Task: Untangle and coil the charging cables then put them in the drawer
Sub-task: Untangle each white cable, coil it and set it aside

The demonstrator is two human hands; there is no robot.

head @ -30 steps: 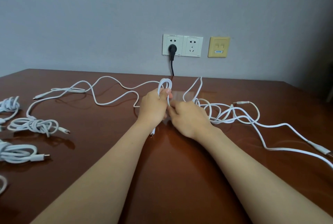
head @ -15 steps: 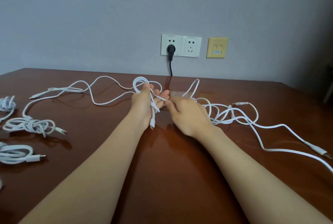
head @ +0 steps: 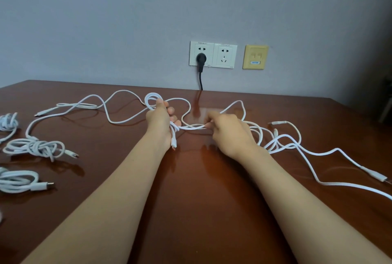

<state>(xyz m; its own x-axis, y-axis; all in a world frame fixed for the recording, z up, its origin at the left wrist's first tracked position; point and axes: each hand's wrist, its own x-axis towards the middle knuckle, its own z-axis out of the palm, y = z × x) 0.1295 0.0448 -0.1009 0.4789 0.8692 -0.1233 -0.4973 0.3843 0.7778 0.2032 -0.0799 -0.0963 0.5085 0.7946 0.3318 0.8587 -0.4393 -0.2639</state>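
Head camera is looking down on a brown desk (head: 201, 210), where a person is winding a white cable (head: 192, 127). A second ago the two hands were pressed close together in the middle. Now they are standing apart, and a short piece of the cable is running almost straight between them.

The left hand (head: 160, 123) is gripping a small loop (head: 151, 96) that is sticking up above its knuckles. Its fingers (head: 170, 110) are curling round the gathered turns, and the end plug (head: 173, 144) is hanging down below the palm. The right hand (head: 230, 135) is pinching the same cable between thumb and fingertip, with the fingers narrow. It is working just beside the loose tangle (head: 275, 142), which is lying on the desk to its right.

I am judging that the right hand is drawing out fresh length for the next turn. So the coil is growing only slowly, and much is remaining to do. A long run of cable is lying in curves across the desk to the left, and the tangle on the right is not yet opened. Several coiled cables (head: 34, 147) are already lying near the left edge. The drawer is not showing in the view, so I cannot tell where it is.
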